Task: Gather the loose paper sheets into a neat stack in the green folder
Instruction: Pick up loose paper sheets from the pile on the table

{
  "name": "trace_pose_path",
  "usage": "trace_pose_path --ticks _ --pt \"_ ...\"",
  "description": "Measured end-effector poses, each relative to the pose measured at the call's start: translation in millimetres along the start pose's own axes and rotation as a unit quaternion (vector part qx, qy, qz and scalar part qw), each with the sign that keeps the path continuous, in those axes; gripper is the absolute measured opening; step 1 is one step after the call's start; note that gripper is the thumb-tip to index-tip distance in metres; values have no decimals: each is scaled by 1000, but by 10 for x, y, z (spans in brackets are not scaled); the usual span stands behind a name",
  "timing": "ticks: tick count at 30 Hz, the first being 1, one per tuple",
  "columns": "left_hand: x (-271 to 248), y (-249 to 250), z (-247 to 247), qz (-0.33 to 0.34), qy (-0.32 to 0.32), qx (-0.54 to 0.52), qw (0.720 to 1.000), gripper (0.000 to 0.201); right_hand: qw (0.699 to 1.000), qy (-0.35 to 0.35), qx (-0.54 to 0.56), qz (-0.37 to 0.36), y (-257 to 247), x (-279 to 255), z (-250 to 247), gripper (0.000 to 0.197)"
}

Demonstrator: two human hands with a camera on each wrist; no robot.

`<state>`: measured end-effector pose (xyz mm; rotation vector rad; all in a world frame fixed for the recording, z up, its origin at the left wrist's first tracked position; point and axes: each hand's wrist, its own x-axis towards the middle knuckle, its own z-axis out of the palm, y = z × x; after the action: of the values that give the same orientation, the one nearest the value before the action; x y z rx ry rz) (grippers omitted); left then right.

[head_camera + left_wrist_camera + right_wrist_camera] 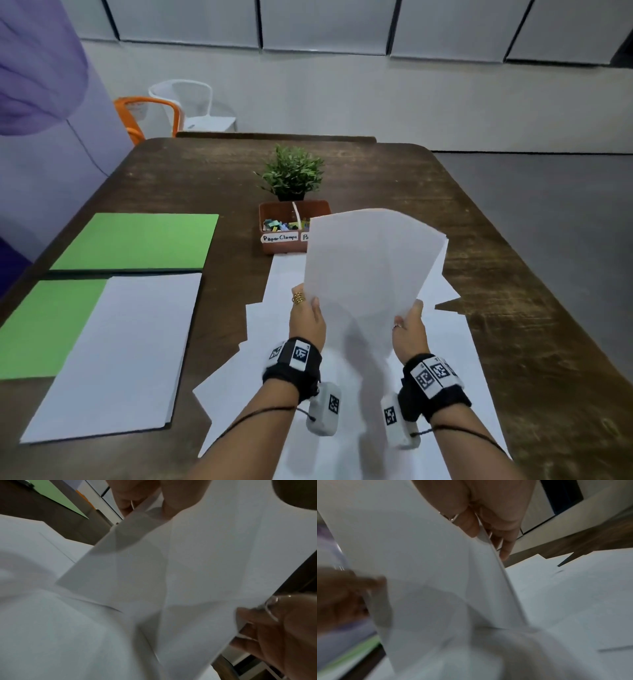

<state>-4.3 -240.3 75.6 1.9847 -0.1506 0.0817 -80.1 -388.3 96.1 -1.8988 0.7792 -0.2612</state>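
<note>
Both hands hold a bundle of white sheets [370,274] upright over the middle of the table. My left hand [306,315] pinches its left edge and my right hand [409,329] pinches its right edge. In the left wrist view the bundle [205,561] fills the frame; in the right wrist view the right hand's fingers [488,513] curl round the bundle [419,561]. More loose sheets [445,359] lie scattered under it. The green folder [137,240] lies open at the left, with a neat paper stack [120,349] on its near half.
A brown organiser box [281,226] labelled "Paper Clamps" stands just behind the held sheets, with a small potted plant [291,174] beyond it. An orange chair [150,113] and a white chair [191,99] stand past the dark wooden table's [513,274] far left corner.
</note>
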Motion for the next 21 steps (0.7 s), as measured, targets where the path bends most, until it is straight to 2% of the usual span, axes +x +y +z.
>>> trace_pose_path --ticks 2,4,8,10,13,15,18,21 --pt "25 -68 -75 -16 -10 18 1000 28 998 -24 -56 29 67 3 71 48" --pt "101 -108 -291 -7 4 26 1000 31 993 -44 -107 19 23 15 174 51" --pt "388 -317 -1055 8 55 82 995 30 987 -76 -129 -63 -339 -1 678 23" --pt "550 -519 -1534 -15 72 134 988 34 986 -108 -95 -84 -554 -71 1063 19" --pt "679 -870 -2255 -66 99 180 976 40 982 -167 -51 -69 -810 -280 1731 36" --pt "673 -1082 -2654 -112 113 195 968 46 973 -211 -52 -75 -909 -449 2167 40" --pt "616 -1475 -3070 -166 106 224 955 52 957 -267 -92 -71 -947 -675 2711 44" --pt "552 -1876 -3286 -212 79 271 936 55 939 -309 -136 -65 -878 -836 3108 47"
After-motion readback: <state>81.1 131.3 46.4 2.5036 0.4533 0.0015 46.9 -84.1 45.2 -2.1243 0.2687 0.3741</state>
